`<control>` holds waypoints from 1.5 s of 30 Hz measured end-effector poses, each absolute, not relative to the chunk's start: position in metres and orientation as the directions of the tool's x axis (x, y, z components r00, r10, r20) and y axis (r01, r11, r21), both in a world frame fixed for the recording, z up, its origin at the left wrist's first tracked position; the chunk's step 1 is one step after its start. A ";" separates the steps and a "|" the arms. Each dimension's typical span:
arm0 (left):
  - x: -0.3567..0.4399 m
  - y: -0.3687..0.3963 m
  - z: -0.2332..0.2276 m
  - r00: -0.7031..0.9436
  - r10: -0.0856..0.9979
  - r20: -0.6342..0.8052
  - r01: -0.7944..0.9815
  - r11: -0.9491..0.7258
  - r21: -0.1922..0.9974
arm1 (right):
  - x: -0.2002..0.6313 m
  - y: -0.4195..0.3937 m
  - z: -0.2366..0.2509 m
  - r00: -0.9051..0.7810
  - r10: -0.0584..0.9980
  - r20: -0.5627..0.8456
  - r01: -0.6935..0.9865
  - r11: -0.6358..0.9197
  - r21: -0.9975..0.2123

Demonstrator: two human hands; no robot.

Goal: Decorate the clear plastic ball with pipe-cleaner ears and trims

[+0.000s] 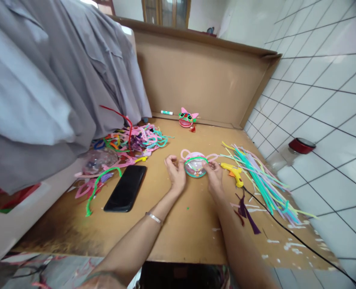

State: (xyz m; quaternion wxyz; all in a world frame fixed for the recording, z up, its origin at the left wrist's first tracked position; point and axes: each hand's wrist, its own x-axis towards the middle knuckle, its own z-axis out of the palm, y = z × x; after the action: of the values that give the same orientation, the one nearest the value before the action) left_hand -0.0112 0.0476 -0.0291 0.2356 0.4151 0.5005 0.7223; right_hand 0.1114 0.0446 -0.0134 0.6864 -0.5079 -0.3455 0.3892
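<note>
A clear, rounded plastic piece (196,168) with a green fuzzy rim and pink pipe-cleaner loops sticking out like ears is at the middle of the table. My left hand (177,174) is at its left edge, fingers curled and thumb against the side. On the other side, my right hand (214,174) pinches the right edge near the green rim. A yellow hot glue gun (234,172) lies just right of my right hand. Behind, against the cardboard, sits a small finished-looking animal head (186,117) with pink ears and a red tassel.
A black phone (126,188) and a heap of coloured pipe-cleaner pieces (136,138) lie on the left. Straight pipe cleaners (256,176) spread on the right. The glue gun's black cord (289,233) runs to the lower right. A cardboard panel (202,76) and tiled wall (325,100) border the table.
</note>
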 end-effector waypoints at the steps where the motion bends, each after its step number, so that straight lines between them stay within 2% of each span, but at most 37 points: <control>1: -0.012 0.042 -0.023 -0.489 0.701 0.519 0.212 -0.482 0.850 | 0.111 0.044 -0.013 0.452 0.888 0.084 -0.176 0.182 -0.967; 2: -0.012 0.036 -0.018 -0.391 0.652 0.650 0.315 -0.569 0.760 | 0.110 0.044 -0.013 0.445 0.890 0.095 -0.166 0.187 -0.968; 4: -0.010 0.026 -0.009 -0.152 0.569 0.808 0.409 -0.708 0.575 | 0.109 0.042 -0.013 0.432 0.893 0.129 -0.142 0.208 -0.968; 6: -0.007 0.022 -0.005 0.024 0.533 0.845 0.445 -0.763 0.469 | 0.108 0.040 -0.014 0.420 0.893 0.161 -0.115 0.228 -0.967; 8: -0.005 0.023 -0.007 0.104 0.547 0.830 0.462 -0.766 0.447 | 0.107 0.038 -0.014 0.404 0.896 0.185 -0.089 0.240 -0.967; 14: -0.013 0.041 -0.019 0.036 0.617 0.786 0.509 -0.688 0.517 | 0.105 0.036 -0.016 0.382 0.901 0.204 -0.090 0.256 -0.962; 22: -0.019 0.048 -0.027 0.149 0.637 0.756 0.633 -0.649 0.422 | 0.103 0.041 -0.019 0.383 0.907 0.177 -0.123 0.240 -0.963; 45: -0.009 0.034 -0.023 0.102 0.668 0.738 0.755 -0.535 0.380 | 0.108 0.035 -0.004 0.348 0.902 0.255 -0.087 0.302 -0.949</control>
State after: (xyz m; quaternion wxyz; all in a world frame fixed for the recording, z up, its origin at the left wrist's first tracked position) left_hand -0.0095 0.0344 -0.0228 -0.0466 0.7407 0.4801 0.4677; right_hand 0.1081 0.0346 -0.0036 0.6771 -0.4644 -0.4388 0.3652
